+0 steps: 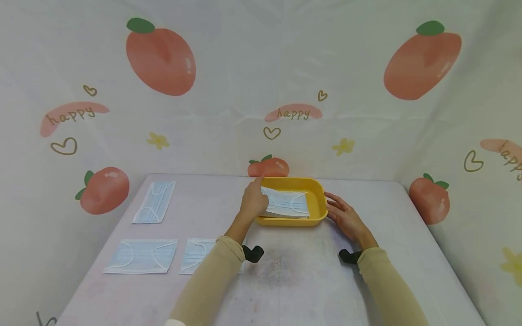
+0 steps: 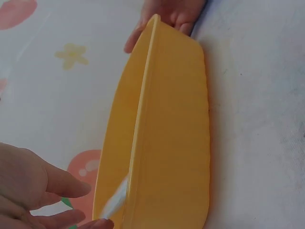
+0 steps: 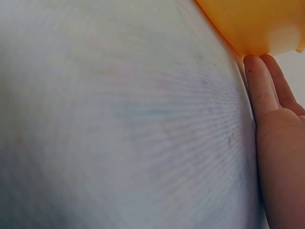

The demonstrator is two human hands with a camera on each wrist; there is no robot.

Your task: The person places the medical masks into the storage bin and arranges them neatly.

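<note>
A yellow plastic tray (image 1: 317, 199) stands on the table, with light-blue face masks (image 1: 287, 203) lying in a stack inside it. At the tray's left end is my left hand (image 1: 253, 199), over its rim and the stack's left edge. The left wrist view shows its fingers (image 2: 69, 183) spread and relaxed beside the rim; nothing is seen gripped. My right hand (image 1: 346, 219) lies at the tray's right end. In the right wrist view its straight fingers (image 3: 259, 81) touch the tray's outer wall (image 3: 267, 28).
Toward the left of the table lie a face mask (image 1: 154, 202) at the back, another face mask (image 1: 140, 256) in front, and a third face mask (image 1: 197, 256) partly hidden by the left sleeve. A printed cloth backdrop (image 1: 228, 90) rises behind the tray.
</note>
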